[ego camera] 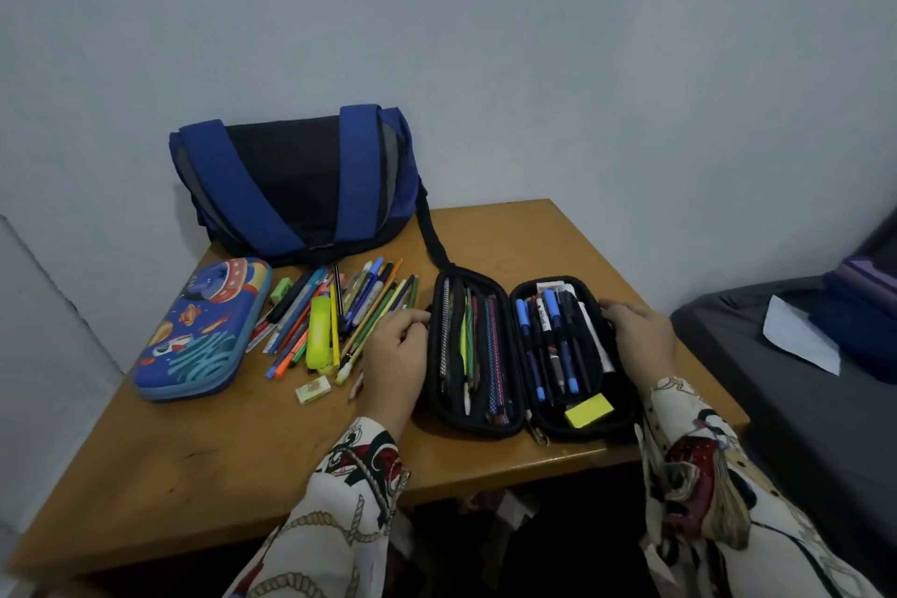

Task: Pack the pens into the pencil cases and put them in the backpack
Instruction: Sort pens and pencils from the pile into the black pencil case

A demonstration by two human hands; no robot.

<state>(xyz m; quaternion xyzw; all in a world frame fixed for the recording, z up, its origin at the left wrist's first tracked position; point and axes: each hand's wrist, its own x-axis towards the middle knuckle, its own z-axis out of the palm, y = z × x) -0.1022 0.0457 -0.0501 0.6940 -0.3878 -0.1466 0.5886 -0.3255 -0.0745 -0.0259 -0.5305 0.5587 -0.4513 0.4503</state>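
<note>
- Blue printed case (201, 330) lies closed at the left; loose pens (335, 321) lie beside it, backpack (296, 185) behind.
- Left hand (393, 354) grips the open black case (526, 354) at its left edge.
- Right hand (640, 335) holds its right edge.
- Judged step: closing this filled case; zipping comes next.

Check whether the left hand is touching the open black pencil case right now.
Touching. The head view shows the left hand with its fingers curled onto the left edge of the open black pencil case, no gap visible between them.
</note>
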